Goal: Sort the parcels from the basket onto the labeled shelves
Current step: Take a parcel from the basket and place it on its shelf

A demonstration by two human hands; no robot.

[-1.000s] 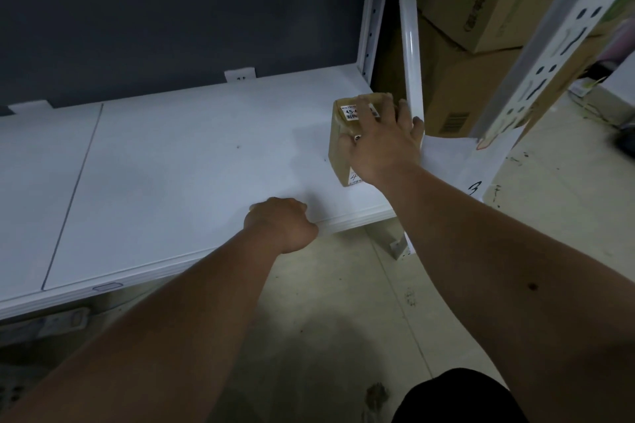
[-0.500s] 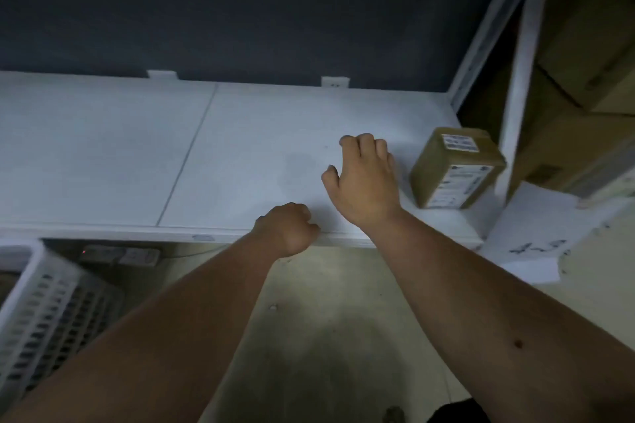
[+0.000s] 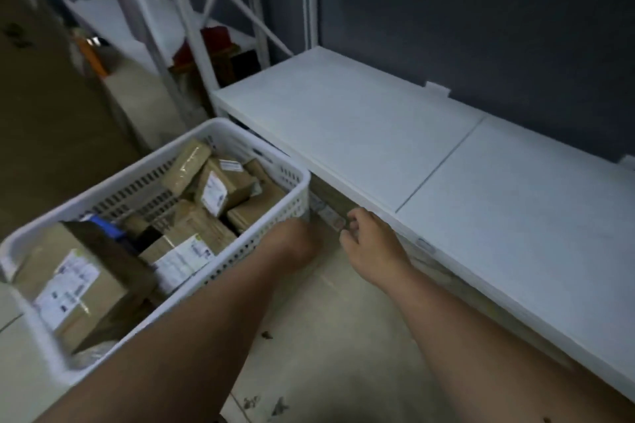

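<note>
The white basket (image 3: 62,347) sat on the floor just beside the low white shelf (image 3: 378,134), full of brown cardboard parcels (image 3: 220,187). Our left hand (image 3: 295,244) was at the basket's wall, fingers hidden, grip unknown. Our right hand (image 3: 372,244) hung near the shelf edge, fingers loosely curled, empty. We judged: take a top parcel, label up. Labels were too blurred to read.

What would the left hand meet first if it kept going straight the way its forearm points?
Probably the basket, at its near right corner wall; the left hand already looks close beside it, though depth is unclear.
</note>
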